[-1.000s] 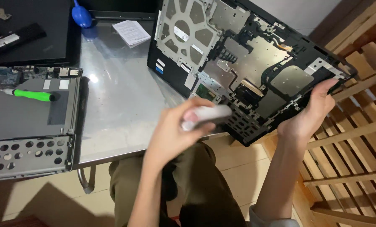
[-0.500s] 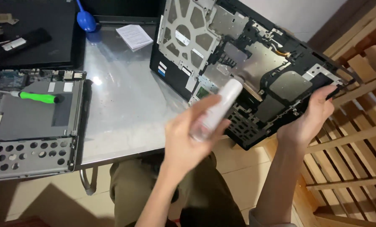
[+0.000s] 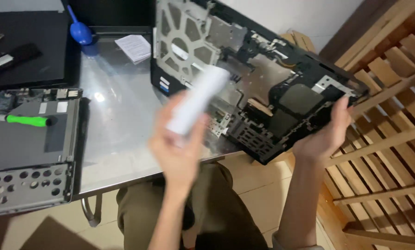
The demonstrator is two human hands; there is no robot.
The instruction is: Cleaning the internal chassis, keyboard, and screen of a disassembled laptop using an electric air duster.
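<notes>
My left hand (image 3: pixel 177 148) grips a white, stick-shaped tool (image 3: pixel 198 99), blurred by motion, raised in front of an open laptop chassis (image 3: pixel 244 78). The chassis is black with a silver metal frame and bare inner parts, tilted up over the table's near right edge. My right hand (image 3: pixel 325 136) holds the chassis by its lower right corner, fingers curled over the edge. The tool's upper end overlaps the middle of the chassis; whether it touches is unclear.
A steel table (image 3: pixel 114 120) carries a second dismantled laptop base (image 3: pixel 26 153) at left with a green-handled screwdriver (image 3: pixel 29 120) on it. A blue dust blower (image 3: pixel 80 30), a folded paper (image 3: pixel 134 47) and a black lid (image 3: pixel 26 51) lie behind. Wooden slats (image 3: pixel 388 139) stand at right.
My left hand has swung the white tool up from near the chassis's lower edge to its middle. The chassis stays held in my right hand, shifted slightly.
</notes>
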